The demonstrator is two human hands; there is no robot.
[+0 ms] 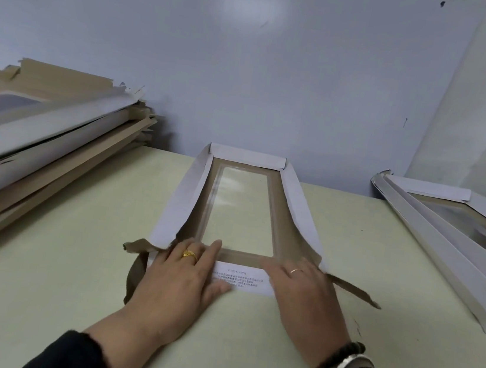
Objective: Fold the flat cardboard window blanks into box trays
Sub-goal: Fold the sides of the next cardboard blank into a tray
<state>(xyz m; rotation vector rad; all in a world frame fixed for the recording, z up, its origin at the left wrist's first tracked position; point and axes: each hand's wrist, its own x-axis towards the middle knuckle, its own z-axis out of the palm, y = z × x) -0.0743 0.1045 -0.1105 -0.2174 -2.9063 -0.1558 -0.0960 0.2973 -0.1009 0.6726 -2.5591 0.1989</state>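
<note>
1. A long, flat brown-and-white cardboard blank with a clear plastic window lies lengthwise in the middle of a pale green desk, running away from the person toward a grey wall.
2. Its far end flap and both long white side flaps are raised, so it is already partly a tray.
3. The near white end flap, printed with small text, is folded flat; both hands rest on it, probably to crease the fold.
4. The left hand lies flat with fingers straight, pressing the flap's left corner.
5. The right hand presses the right corner the same way, grasping nothing.
6. Brown corner tabs stick out beside each hand.
7. A stack of unfolded brown and white blanks sits left; a finished white tray lies right.
</note>
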